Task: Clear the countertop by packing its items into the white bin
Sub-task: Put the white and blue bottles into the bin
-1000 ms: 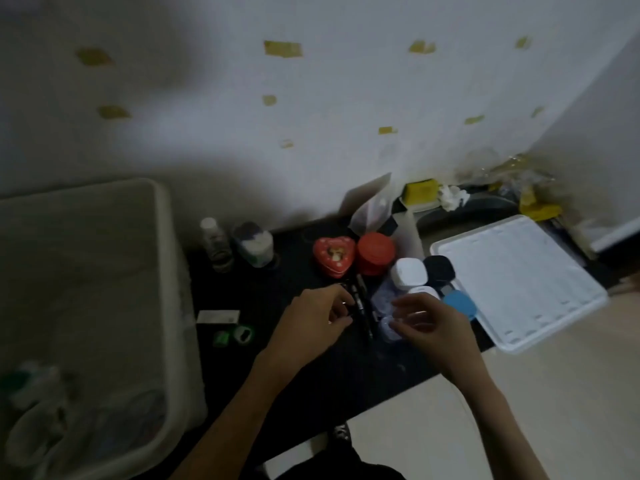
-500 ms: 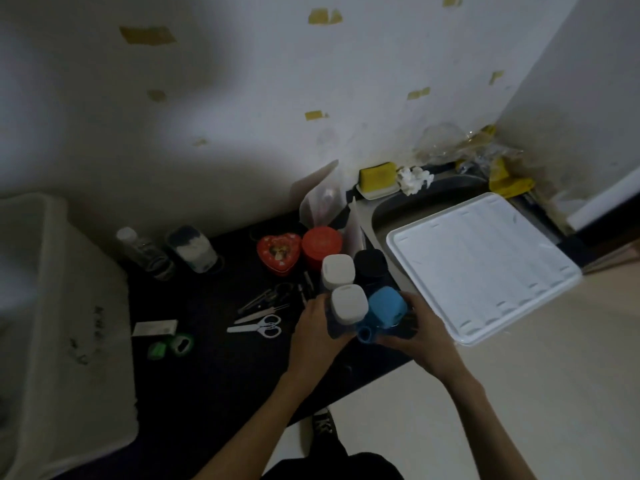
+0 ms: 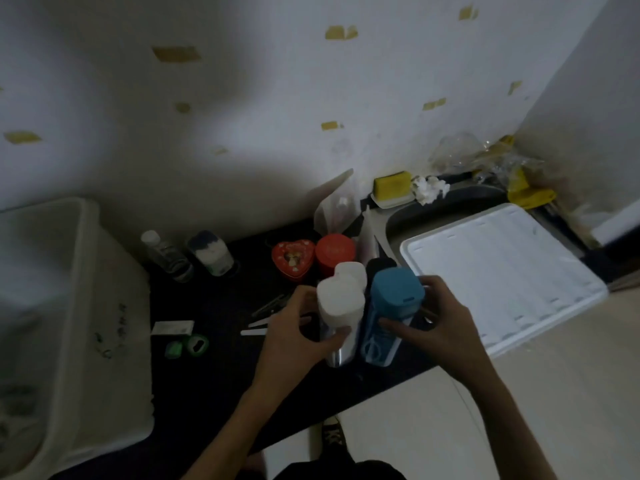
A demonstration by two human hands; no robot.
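My left hand (image 3: 294, 334) grips a white-capped bottle (image 3: 339, 306) and my right hand (image 3: 440, 323) grips a blue-capped bottle (image 3: 393, 299), both raised above the dark countertop (image 3: 214, 382). Right behind them show a second white-capped bottle (image 3: 351, 270) and a black-capped one (image 3: 381, 263); whether my hands hold those too I cannot tell. The white bin (image 3: 72, 306) stands at the left edge. On the counter lie a red heart tin (image 3: 292, 259), a red round tin (image 3: 335, 251), scissors and tweezers (image 3: 268, 306), two small bottles (image 3: 188, 254), a small white box (image 3: 172, 328) and green clips (image 3: 188, 347).
A white ridged tray (image 3: 502, 275) lies over the sink (image 3: 433, 211) at the right. A yellow sponge (image 3: 391, 184), crumpled tissue and plastic bags sit by the wall behind it. A clear pouch (image 3: 334, 209) leans on the wall. Pale floor lies below the counter's front edge.
Both hands moved from the small tools to the group of capped bottles, closed round them and lifted them off the counter. The camera swung right, then closer.
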